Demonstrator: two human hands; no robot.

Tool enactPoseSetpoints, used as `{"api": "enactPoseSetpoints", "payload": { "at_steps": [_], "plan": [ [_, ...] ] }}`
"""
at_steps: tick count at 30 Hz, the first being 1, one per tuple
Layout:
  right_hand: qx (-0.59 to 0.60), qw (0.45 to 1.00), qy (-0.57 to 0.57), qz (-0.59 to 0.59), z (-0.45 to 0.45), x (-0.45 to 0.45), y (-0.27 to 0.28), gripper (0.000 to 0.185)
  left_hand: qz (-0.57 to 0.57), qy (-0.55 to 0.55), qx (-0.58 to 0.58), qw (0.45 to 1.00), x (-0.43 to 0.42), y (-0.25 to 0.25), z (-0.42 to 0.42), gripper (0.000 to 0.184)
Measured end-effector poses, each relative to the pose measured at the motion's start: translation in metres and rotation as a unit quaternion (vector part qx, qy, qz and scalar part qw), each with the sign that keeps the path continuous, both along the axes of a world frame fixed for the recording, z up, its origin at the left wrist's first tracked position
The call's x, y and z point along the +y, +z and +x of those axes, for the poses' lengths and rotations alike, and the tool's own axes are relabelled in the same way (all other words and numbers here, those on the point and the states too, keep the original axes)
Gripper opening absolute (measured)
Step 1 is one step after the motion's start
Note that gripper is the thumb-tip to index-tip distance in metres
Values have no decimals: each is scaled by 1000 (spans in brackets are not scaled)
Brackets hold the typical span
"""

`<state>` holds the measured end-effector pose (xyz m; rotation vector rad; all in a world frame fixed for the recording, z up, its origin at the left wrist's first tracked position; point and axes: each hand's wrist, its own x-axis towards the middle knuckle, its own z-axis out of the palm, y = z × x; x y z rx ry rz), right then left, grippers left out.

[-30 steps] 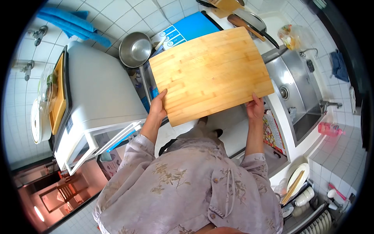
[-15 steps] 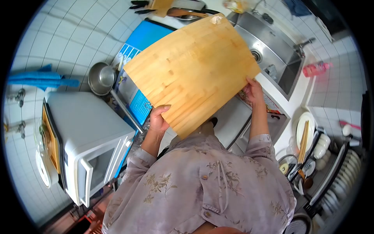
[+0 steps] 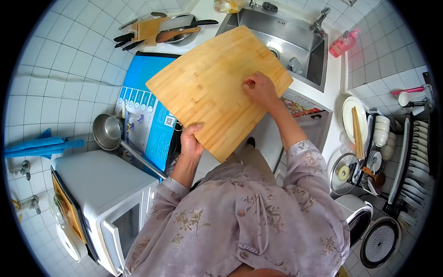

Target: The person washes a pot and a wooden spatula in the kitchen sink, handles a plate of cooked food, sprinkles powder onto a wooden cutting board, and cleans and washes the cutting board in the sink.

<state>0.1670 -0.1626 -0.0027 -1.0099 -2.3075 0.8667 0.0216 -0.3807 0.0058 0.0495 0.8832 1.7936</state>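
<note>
A pale wooden cutting board (image 3: 217,60) is held up in front of me, tilted, between the counter and my body. My left hand (image 3: 191,141) grips its near left edge, thumb on the top face and fingers underneath. Over the right half of the board's face is my right hand (image 3: 261,92), its fingers curled in closely at the wood. No object shows in those curled fingers. Whether the fingertips or knuckles press on the wood, I cannot tell.
A steel sink (image 3: 295,32) lies beyond the board, with a pink bottle (image 3: 344,43) beside it. On the left are a blue box (image 3: 159,69), a metal pot (image 3: 107,132) and a white microwave (image 3: 106,184). A dish rack (image 3: 406,171) stands on the right.
My right hand has let go of the board's right edge and moved left onto its face, fingers curling. My left hand keeps its grip. The camera view has shifted.
</note>
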Motion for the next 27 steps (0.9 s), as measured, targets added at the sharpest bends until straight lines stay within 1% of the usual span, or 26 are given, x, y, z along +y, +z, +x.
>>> {"api": "enactPoseSetpoints", "payload": {
  "at_steps": [2, 4, 8, 10, 12, 14, 15, 16, 18, 20, 21, 22, 24, 25, 26, 27],
  "plan": [
    [11, 1000, -18, -14, 2, 8, -4, 15, -9, -1, -15, 1000, 8, 5, 2, 49],
    [-34, 999, 2, 7, 5, 19, -6, 16, -15, 3, -35, 999, 16, 3, 7, 49],
    [-3, 1000, 12, -14, 17, 59, -25, 15, -44, 31, -27, 998, 27, 2, 13, 43],
    [110, 992, -50, -41, 38, 99, -29, 16, -50, 46, -16, 998, 34, 10, 16, 36],
    [118, 981, -143, -49, 59, 152, -44, 15, -74, 61, 5, 995, 31, 7, 15, 35],
    [93, 965, -227, -95, 74, 201, -50, 17, -61, 32, 2, 998, 22, -4, 7, 35],
    [92, 965, -227, -96, 74, 217, -53, 17, -79, 39, 9, 996, 22, -2, 10, 40],
    [76, 967, -226, -90, 73, 233, -57, 16, -80, 38, 9, 996, 20, -1, 11, 40],
    [61, 969, -225, -86, 66, 265, -72, 16, -107, 80, 16, 991, 21, 3, 13, 39],
    [-5, 985, -161, -63, 53, 294, -104, 14, -118, 87, 15, 989, 31, 18, 21, 41],
    [-43, 995, -68, -50, 53, 309, -129, 19, -130, 96, 13, 987, 33, 23, 24, 43],
    [-42, 995, -69, -53, 55, 315, -154, 19, -133, 95, 14, 986, 29, 21, 25, 43],
    [-56, 987, -56, 142, 49, 322, -170, 26, -149, 115, 42, 981, 33, 22, 25, 46],
    [-57, 987, -54, 142, 52, 330, -175, 26, -168, 131, 45, 976, 34, 23, 29, 48],
    [-108, 993, -50, 4, 56, 329, -160, 30, -170, 133, 43, 975, 32, 21, 28, 48],
    [-156, 977, -46, -135, 58, 328, -154, 33, -155, 109, 38, 981, 27, 17, 25, 52]
  ]
}}
